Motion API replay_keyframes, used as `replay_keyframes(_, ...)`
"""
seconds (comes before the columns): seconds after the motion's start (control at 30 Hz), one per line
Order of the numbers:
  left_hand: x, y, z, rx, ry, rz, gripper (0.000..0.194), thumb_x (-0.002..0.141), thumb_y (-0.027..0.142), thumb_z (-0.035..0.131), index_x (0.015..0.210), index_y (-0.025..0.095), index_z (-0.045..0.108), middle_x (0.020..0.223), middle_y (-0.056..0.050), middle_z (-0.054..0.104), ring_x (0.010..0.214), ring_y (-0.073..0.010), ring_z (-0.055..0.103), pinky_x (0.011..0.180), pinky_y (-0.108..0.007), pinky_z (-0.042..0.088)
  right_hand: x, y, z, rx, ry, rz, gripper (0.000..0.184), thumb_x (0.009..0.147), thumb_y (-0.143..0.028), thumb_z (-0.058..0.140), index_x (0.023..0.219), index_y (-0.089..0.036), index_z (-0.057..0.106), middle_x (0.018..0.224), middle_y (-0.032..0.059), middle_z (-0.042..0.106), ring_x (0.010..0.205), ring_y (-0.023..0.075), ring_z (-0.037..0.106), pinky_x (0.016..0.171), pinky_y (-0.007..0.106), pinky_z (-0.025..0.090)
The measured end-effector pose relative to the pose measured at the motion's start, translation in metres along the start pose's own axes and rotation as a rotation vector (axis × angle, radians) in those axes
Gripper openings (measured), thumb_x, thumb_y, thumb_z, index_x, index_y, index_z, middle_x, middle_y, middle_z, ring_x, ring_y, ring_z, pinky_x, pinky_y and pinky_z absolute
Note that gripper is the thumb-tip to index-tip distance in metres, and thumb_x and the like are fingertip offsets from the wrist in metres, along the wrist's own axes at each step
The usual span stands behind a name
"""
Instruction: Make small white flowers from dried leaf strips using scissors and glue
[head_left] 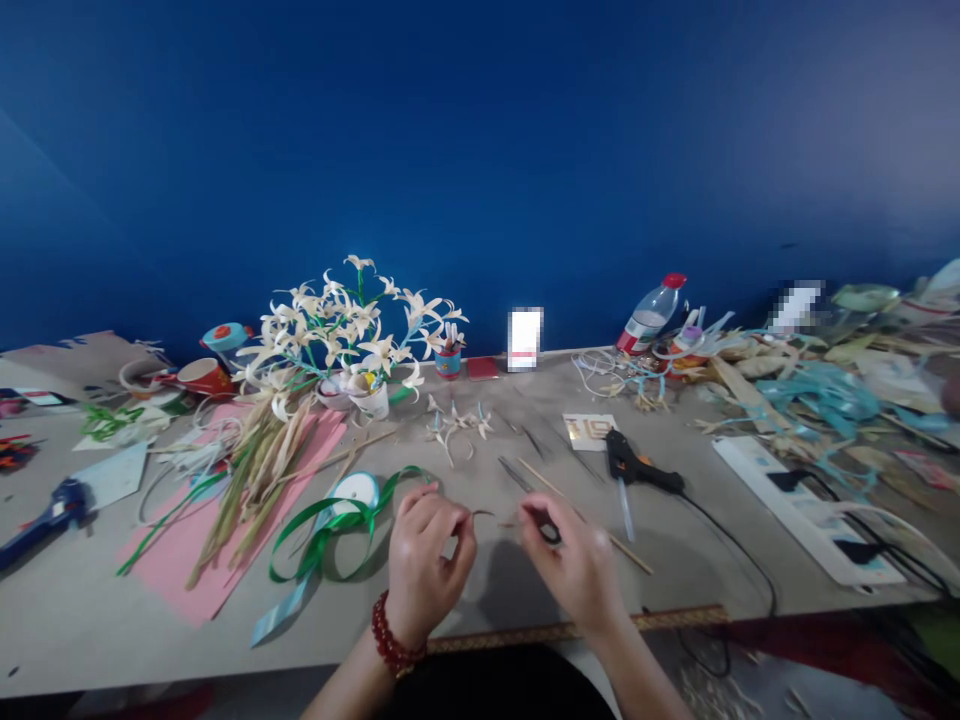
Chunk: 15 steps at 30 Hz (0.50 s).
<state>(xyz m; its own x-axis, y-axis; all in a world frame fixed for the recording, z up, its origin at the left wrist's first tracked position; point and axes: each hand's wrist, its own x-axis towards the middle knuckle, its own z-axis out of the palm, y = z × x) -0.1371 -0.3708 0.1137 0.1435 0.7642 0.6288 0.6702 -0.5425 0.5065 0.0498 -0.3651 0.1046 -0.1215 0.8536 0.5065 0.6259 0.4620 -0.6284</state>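
Note:
My left hand (431,545), with a red bead bracelet (394,638) at its wrist, hovers over the front middle of the table. Its thumb and fingertips are pinched on a thin brownish strip (486,514) that curves out to the right. Opposite it, my right hand (570,565) is also pinched, and a short pale tip shows at its fingers; whether this is the same strip I cannot tell. Metal blades (514,474) and a thin wooden stick (630,553) lie partly behind the right hand. Green ribbon (352,535) curls beside my left hand.
White artificial flowers (352,330) stand in cups at the back left. Dried husks (251,490) lie on pink paper (176,560). To the right are a black glue gun (637,468) with its cord, a white power strip (806,510), a bottle (651,318) and heaped scraps.

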Motion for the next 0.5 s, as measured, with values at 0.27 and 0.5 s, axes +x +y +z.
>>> replay_keyframes(0.27,-0.002,-0.001,0.003,-0.015,-0.049,0.011,0.014,0.084,0.008,0.055,0.081,0.020,0.061,0.069,0.000,0.064,0.068,-0.0162,0.059,0.093,-0.043,0.045,0.000,-0.017,0.009,0.059,-0.082,-0.074,0.006,0.090,-0.018,0.055,0.086,-0.021,0.058,0.076,0.0017,0.067,0.071,0.0164,0.064,0.067,0.026,0.047)
replay_keyframes(0.5,-0.020,-0.023,0.005,-0.038,-0.095,-0.089,0.012,0.088,0.012,0.053,0.088,0.019,0.063,0.078,-0.005,0.066,0.079,-0.0212,0.061,0.080,-0.038,0.048,0.022,0.015,0.026,-0.219,-0.188,-0.037,0.013,0.092,-0.022,0.050,0.085,-0.020,0.061,0.075,0.0007,0.068,0.070,0.0145,0.064,0.066,0.023,0.043)
